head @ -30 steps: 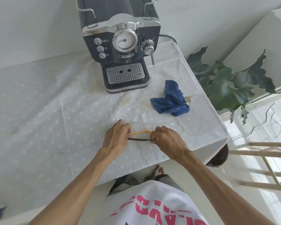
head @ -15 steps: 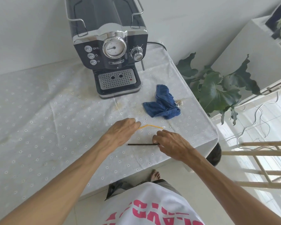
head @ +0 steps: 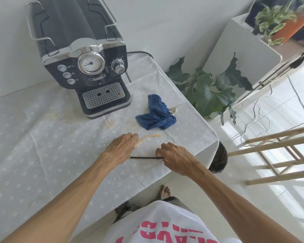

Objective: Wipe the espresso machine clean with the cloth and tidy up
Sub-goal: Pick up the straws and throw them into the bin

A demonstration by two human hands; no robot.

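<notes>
1. White dotted cloth covers the table [head: 42,137], which carries faint yellowish stains near the machine's base.
2. Dark navy and chrome, the espresso machine [head: 88,67] stands upright at the far side of the table against the wall, its gauge, knob and three buttons facing the camera and its drip tray at the front.
3. A large-leafed green plant [head: 211,92] stands on the floor beyond the table's right edge, and a wooden rack [head: 279,155] sits further right.
4. The blue cloth [head: 155,115] lies crumpled on the table, right of the drip tray and apart from both hands; a small pale scrap [head: 173,110] touches its right side.
5. The left hand [head: 120,148] reaches forward with its fingers fairly straight, their tips meeting the near end of a blurred yellow stick [head: 150,137]; I cannot tell whether it is pinched.
6. The right hand [head: 175,156] has its fingers curled down, pinching the right end of a thin dark stick [head: 144,157] that lies flat on the tablecloth.
</notes>
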